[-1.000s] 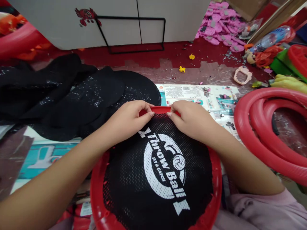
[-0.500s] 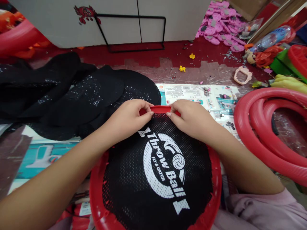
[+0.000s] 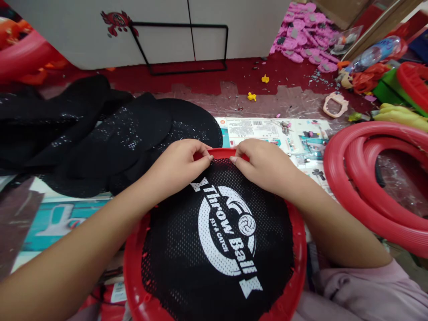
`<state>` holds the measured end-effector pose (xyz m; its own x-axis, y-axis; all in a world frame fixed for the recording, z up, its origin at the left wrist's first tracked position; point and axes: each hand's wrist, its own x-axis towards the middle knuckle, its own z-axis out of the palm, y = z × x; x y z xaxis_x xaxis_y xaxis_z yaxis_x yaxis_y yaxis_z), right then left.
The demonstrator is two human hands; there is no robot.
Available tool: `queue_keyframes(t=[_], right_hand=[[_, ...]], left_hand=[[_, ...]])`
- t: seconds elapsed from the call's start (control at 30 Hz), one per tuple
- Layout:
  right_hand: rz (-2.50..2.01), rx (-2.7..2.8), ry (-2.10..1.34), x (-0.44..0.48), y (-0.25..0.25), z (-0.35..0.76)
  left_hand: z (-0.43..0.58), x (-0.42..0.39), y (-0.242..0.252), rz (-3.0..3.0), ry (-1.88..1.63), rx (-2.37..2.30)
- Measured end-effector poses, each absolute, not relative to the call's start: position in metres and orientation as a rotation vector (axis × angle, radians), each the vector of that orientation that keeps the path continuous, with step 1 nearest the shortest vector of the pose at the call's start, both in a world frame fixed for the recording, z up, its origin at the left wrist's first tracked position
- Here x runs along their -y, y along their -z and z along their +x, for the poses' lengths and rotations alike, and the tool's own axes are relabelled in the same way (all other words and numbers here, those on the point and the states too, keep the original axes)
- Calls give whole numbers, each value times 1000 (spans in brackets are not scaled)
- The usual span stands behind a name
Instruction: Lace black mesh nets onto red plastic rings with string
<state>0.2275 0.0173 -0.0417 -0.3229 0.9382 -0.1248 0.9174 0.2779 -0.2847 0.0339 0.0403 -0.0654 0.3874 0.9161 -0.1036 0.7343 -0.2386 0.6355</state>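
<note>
A red plastic ring (image 3: 131,267) lies in front of me, with black mesh fabric (image 3: 177,249) stretched across its inside. White "Throw Ball" lettering is printed on the mesh. At the ring's far edge, my left hand (image 3: 180,162) pinches the rim and mesh border between thumb and fingers. Just to its right, my right hand (image 3: 262,165) grips the same edge in a like pinch. A short stretch of red rim shows between the two thumbs. The fingertips beyond the rim are hidden.
Black mesh discs (image 3: 133,129) are heaped on the left. Red ribbed rings (image 3: 337,178) lie stacked at the right. Behind stand a white board (image 3: 160,44) and a pile of pink plastic parts (image 3: 301,35). Printed cardboard (image 3: 247,127) lies beyond my hands.
The whole view has shifted very slightly. Both hands keep their pinch at the same part of the ring's far edge.
</note>
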Motion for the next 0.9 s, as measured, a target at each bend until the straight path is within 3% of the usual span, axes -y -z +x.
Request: queue_keyframes(t=[0.9], right_hand=[[-1676, 2401, -617, -24, 48, 232]], left_hand=[[27, -29, 71, 2545, -322, -1039]])
